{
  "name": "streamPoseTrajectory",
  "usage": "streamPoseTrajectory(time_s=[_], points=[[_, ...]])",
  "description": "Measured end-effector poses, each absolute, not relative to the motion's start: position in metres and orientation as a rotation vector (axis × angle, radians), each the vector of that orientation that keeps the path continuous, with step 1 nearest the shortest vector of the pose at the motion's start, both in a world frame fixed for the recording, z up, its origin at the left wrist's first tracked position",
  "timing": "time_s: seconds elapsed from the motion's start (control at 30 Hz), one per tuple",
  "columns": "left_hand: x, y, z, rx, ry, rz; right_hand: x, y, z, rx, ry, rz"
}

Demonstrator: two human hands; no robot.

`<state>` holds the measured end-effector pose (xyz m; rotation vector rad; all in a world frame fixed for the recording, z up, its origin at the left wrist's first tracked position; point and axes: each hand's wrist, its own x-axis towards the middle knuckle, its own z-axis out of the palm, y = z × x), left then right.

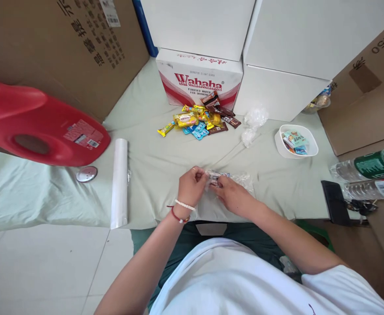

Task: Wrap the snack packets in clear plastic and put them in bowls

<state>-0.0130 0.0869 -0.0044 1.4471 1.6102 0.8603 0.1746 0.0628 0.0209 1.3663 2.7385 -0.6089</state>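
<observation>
Both my hands meet over a clear plastic bag [241, 179] lying on the pale green cloth [152, 162]. My left hand [192, 186], with bead and red cord bracelets at the wrist, pinches the bag's left end. My right hand [233, 194] is closed on the bag from the right, where small wrapped sweets show through the plastic. A heap of wrapped snacks [200, 119] in yellow, blue and brown lies farther back, in front of the Wahaha carton [198, 78].
A red jug [37, 122] lies on its side at left, with a silver lid [86, 174] and a white roll [120, 181] beside it. A white bowl [296, 141] holds packets; crumpled plastic bags [253, 121], bottles [372, 173], a black phone [334, 202] and cardboard boxes surround.
</observation>
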Motion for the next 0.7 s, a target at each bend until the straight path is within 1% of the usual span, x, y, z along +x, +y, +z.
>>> streamPoseTrajectory(time_s=[0.1,0.17,0.2,0.23,0.27,0.3,0.33,0.37,0.4,0.43,0.47,0.57,0.7], points=[[0.015,0.074,-0.002,1.652,1.497,0.896,0.183,0.057,0.01,1.386,2.888,-0.88],[0.028,0.069,-0.008,1.806,1.464,0.901,0.196,0.052,0.005,1.357,2.956,-1.137],[0.032,0.066,-0.011,1.878,1.462,0.896,0.204,0.05,0.003,1.416,2.943,-1.259],[0.035,0.064,-0.015,1.951,1.466,0.885,0.213,0.049,0.001,1.573,2.899,-1.332],[0.036,0.062,-0.018,2.027,1.472,0.864,0.221,0.05,-0.002,1.821,2.829,-1.324],[0.037,0.06,-0.02,2.101,1.486,0.833,0.229,0.051,-0.004,2.117,2.737,-1.217],[0.037,0.057,-0.021,2.169,1.51,0.795,0.236,0.053,-0.007,2.394,2.631,-1.028],[0.038,0.055,-0.021,2.224,1.54,0.749,0.241,0.055,-0.01,2.582,2.534,-0.814],[0.038,0.052,-0.02,2.267,1.572,0.701,0.244,0.057,-0.013,2.656,2.476,-0.641],[0.038,0.05,-0.019,2.3,1.603,0.658,0.246,0.058,-0.016,2.636,2.465,-0.55],[0.038,0.048,-0.018,2.325,1.636,0.63,0.247,0.058,-0.018,2.566,2.489,-0.538],[0.038,0.043,-0.017,2.397,1.696,0.636,0.244,0.052,-0.012,2.374,2.608,-0.767],[0.038,0.041,-0.023,2.488,1.715,0.694,0.23,0.057,0.014,2.452,2.48,-1.286]])
